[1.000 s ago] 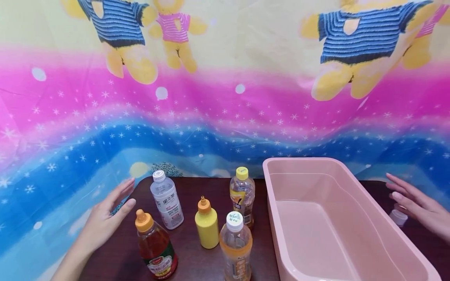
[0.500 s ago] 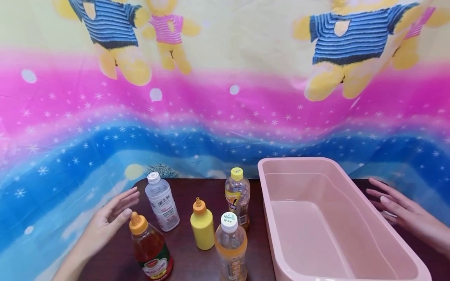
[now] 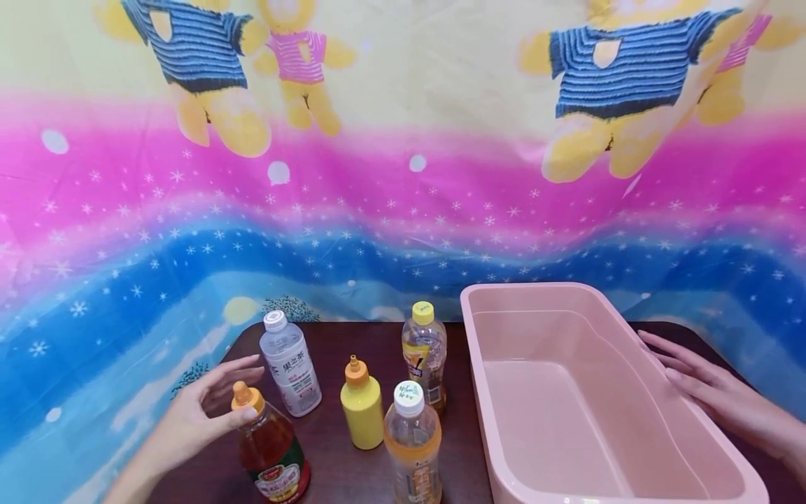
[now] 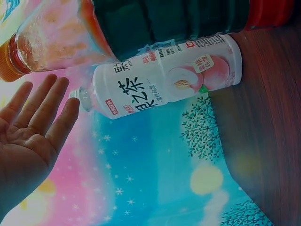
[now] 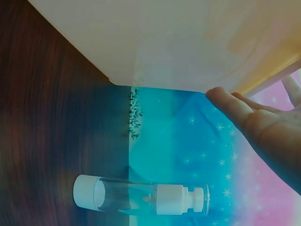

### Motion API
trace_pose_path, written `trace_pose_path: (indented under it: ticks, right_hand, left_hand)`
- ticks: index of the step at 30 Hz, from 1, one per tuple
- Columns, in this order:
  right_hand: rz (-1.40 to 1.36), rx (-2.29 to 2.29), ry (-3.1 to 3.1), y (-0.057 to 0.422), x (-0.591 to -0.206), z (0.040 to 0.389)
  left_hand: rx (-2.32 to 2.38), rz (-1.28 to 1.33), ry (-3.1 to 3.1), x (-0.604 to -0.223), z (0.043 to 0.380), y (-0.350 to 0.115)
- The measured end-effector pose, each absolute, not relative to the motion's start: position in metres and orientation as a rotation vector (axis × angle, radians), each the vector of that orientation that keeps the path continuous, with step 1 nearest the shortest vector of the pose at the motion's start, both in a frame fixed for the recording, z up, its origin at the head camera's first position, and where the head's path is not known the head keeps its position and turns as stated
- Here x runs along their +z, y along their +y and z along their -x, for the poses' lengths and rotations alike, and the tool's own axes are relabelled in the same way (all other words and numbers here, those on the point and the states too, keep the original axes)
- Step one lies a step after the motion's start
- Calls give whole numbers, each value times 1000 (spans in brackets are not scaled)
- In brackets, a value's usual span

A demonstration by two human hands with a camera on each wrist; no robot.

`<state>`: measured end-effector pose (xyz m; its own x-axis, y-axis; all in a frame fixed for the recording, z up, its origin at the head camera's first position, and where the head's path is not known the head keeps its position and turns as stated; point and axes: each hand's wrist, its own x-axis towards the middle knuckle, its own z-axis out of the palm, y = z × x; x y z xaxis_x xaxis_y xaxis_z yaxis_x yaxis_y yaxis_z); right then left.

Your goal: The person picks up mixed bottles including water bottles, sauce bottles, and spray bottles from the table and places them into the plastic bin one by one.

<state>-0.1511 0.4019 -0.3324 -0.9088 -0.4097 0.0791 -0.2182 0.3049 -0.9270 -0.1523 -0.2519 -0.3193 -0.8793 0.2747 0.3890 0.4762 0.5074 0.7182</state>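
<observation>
My left hand (image 3: pixel 195 413), fingers extended, is at the orange cap of a squeeze bottle of dark red sauce (image 3: pixel 273 451); its thumb overlaps the cap in the head view. The left wrist view shows that hand with straight, spread fingers beside a tea bottle with a white label (image 4: pixel 155 84). On the right, my right hand (image 3: pixel 724 395) has its fingertips right at the rim of a large pink tub (image 3: pixel 560 427), fingers nearly straight. The right wrist view has that hand (image 5: pixel 268 127) by the tub's outer wall (image 5: pixel 155 42).
A yellow squeeze bottle (image 3: pixel 362 413), a yellow-capped drink bottle (image 3: pixel 425 357) and a white-capped orange drink bottle (image 3: pixel 413 448) stand left of the tub. Right of it stands a clear pump bottle (image 5: pixel 169 198). A printed cloth (image 3: pixel 378 210) hangs behind the dark table (image 3: pixel 327 462).
My left hand has moved right and down to the sauce bottle's cap. My right hand has come left to the tub's rim. The view has shifted slightly; the bottles stand as before.
</observation>
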Motion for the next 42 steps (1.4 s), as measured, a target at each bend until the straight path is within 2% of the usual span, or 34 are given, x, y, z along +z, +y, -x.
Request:
trace_pose_path:
  ticks: [6,20,32,42]
  right_hand:
    - [572,-1609,2411,402,-336,151]
    - [42,-1573,2287,400,-332,146]
    - [278,-1428,2601,403,-343,150]
    - [255,-1406,2631,402,-345,152]
  left_hand:
    - [-1376,669,-2530,-325,153,-251]
    - [-1215,493,-2638,-329,151,-247]
    - [-1257,395,-2604,-332,147,-243]
    - [-1241,432,-2541,-334,149,-239]
